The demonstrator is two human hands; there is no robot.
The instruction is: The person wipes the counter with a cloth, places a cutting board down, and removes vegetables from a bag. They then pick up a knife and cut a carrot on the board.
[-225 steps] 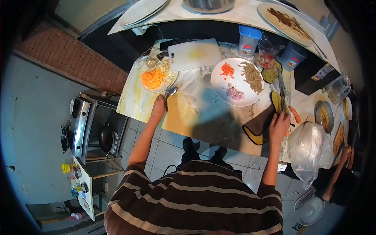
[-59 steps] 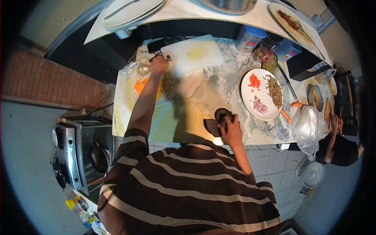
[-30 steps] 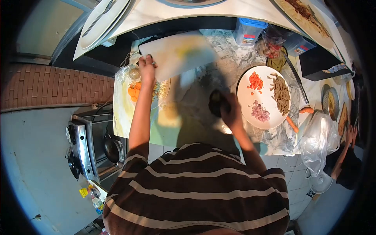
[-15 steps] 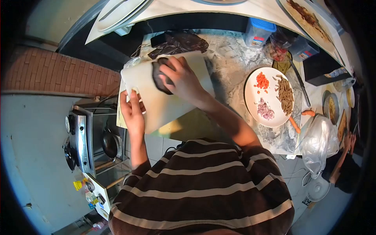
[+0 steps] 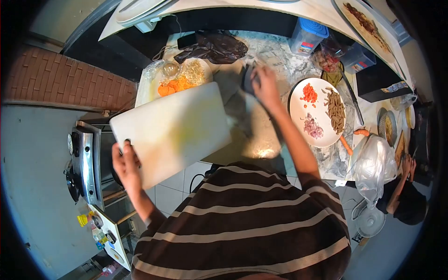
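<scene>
My left hand (image 5: 127,165) grips a white cutting board (image 5: 172,126) at the hole near its left end. The board is tilted over the counter's front edge, with faint yellow-green stains on its face. My right hand (image 5: 267,88), slightly blurred, is closed on a dark cloth (image 5: 247,81) against the countertop, right of the board. Behind the board lies a plate with orange slices (image 5: 173,87) and pale shreds (image 5: 192,70), its near part hidden. To the right of my right arm sits a white plate (image 5: 322,105) with chopped red pieces, diced purple onion and brownish-green strips.
A crumpled black plastic bag (image 5: 219,49) lies at the back. A blue-lidded container (image 5: 309,37) stands back right, near a long dark-handled utensil (image 5: 353,98). A clear plastic bag (image 5: 375,161) hangs over the right edge. Another person's hands (image 5: 409,166) show at far right. A stove (image 5: 88,163) stands left.
The cutting board has moved left and toward me, uncovering the plate of orange slices behind it. My right hand has carried the dark cloth from the board rightward to the countertop.
</scene>
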